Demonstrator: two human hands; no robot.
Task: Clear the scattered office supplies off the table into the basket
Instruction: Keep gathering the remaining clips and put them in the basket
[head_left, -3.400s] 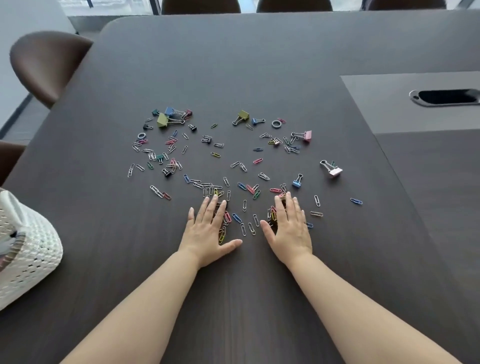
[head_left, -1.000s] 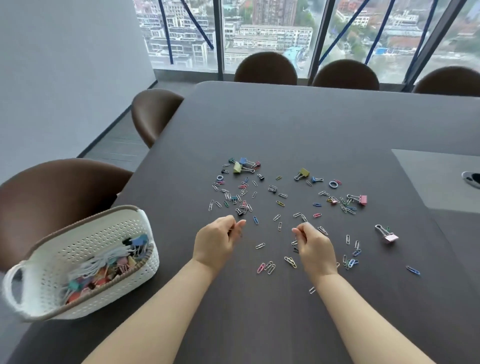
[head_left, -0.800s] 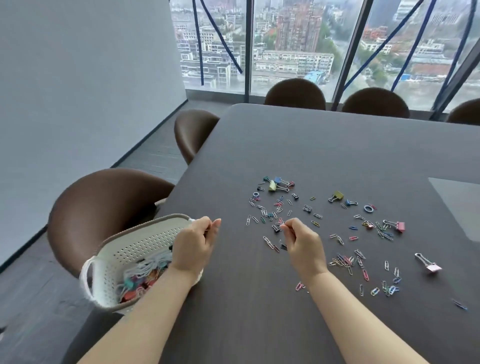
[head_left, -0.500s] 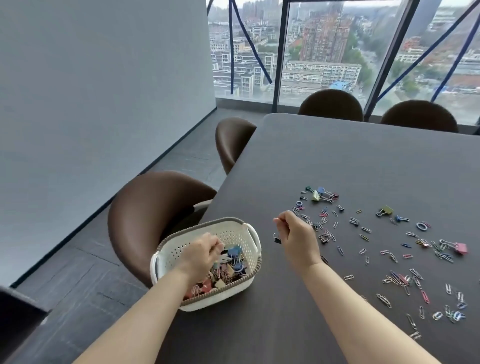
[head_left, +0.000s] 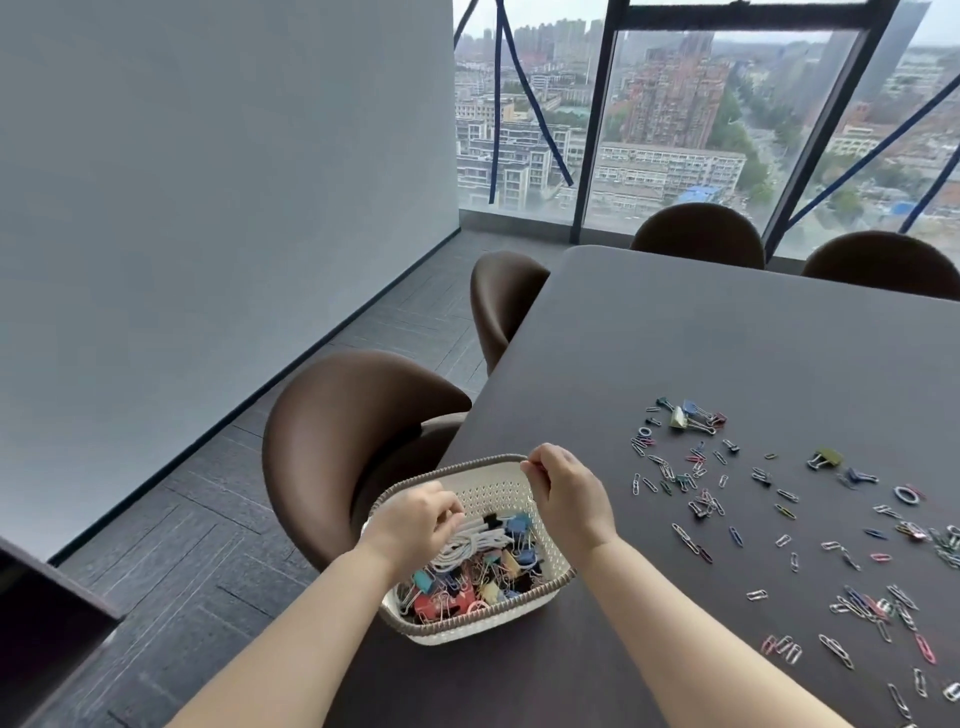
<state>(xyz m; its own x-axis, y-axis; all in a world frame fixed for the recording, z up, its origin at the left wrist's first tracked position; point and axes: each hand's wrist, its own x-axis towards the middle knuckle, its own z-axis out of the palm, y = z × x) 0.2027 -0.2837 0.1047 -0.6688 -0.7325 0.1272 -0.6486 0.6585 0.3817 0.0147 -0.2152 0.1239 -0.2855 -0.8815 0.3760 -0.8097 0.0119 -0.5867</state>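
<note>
A white perforated basket (head_left: 470, 630) with a brown rim stands at the table's left edge, filled with coloured binder clips, paper clips and a white cord. My left hand (head_left: 415, 525) hovers over its left half with the fingers pinched together. Above the far rim, my right hand (head_left: 569, 499) is closed in a fist. Whatever the hands hold is hidden inside them. Several loose paper clips (head_left: 685, 540) and binder clips (head_left: 688, 417) lie scattered on the dark table (head_left: 727, 338) to the right.
A brown chair (head_left: 353, 410) sits just beyond the basket at the table's left edge, and another (head_left: 504, 296) further back. Two more chairs (head_left: 698, 234) stand at the far end before the window. A yellow-green binder clip (head_left: 826, 458) lies among the clips.
Both hands scooped paper clips from the table, closed on them and swung left. The left hand reached the basket first; the right has now arrived over its far rim.
</note>
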